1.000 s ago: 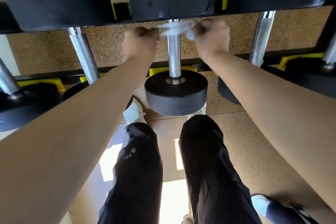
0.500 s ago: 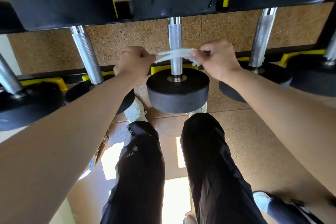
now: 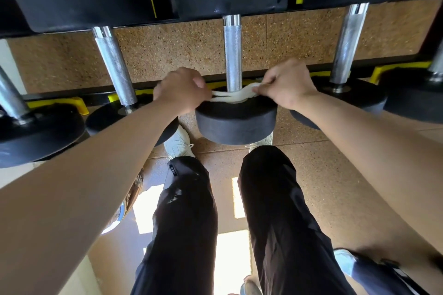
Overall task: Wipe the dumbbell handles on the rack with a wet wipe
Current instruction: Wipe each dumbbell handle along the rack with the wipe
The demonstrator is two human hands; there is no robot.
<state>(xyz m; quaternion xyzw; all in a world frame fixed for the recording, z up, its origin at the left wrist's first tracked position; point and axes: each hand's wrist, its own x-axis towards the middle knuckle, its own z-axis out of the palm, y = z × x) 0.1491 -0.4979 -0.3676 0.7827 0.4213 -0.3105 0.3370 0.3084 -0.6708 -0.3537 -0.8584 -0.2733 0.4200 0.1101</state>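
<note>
**Row of dumbbells on the rack, with the wipe at the middle handle**

The middle dumbbell handle (image 3: 233, 55) runs from the top centre down to the centre of the frame. One neighbour handle (image 3: 115, 64) is at its left and another neighbour handle (image 3: 347, 43) at its right, all lying on the rack (image 3: 60, 97). The wet wipe (image 3: 233, 97) is stretched across the middle handle's lower end, just above the near weight (image 3: 236, 124). The left grip (image 3: 179, 90) pinches the wipe's end left of the handle, and the right grip (image 3: 285, 84) pinches the end right of it. Below the weight, two legs (image 3: 187, 211) stand on the floor (image 3: 335, 187).
</note>
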